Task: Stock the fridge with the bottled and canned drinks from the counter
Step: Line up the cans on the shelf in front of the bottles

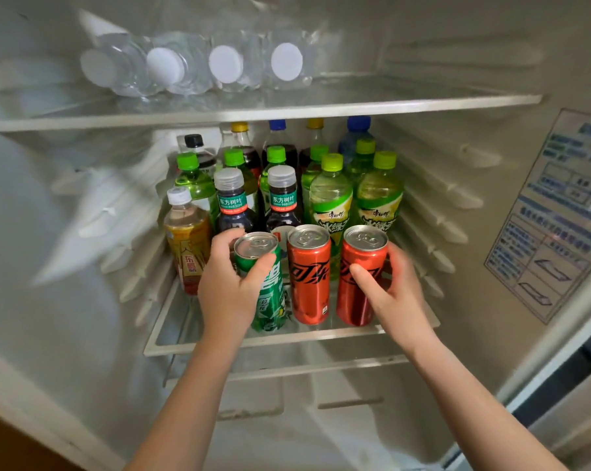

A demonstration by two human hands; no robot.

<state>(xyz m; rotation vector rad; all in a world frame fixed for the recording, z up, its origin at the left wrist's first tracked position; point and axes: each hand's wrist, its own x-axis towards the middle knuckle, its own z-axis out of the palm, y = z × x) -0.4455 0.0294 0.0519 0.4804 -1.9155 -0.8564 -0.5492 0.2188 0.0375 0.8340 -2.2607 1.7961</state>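
Note:
The open fridge fills the head view. On its middle glass shelf [263, 341] three slim cans stand in a front row. My left hand [226, 283] grips the green can [268, 297] at the left, thumb across its front. My right hand [392, 294] grips the red can [357, 300] at the right. A second red can [309, 277] stands untouched between them. Behind the cans are two dark tea bottles [231, 202], green tea bottles [331, 195] and cola bottles [279, 141]. A yellow-labelled bottle [187, 236] stands at the left.
The upper shelf [355, 103] carries several clear water bottles [224, 64] lying on their sides, white caps facing me. Ribbed side walls flank the shelves. A blue printed sticker [556, 212] is on the right wall. Below is a drawer front [348, 389].

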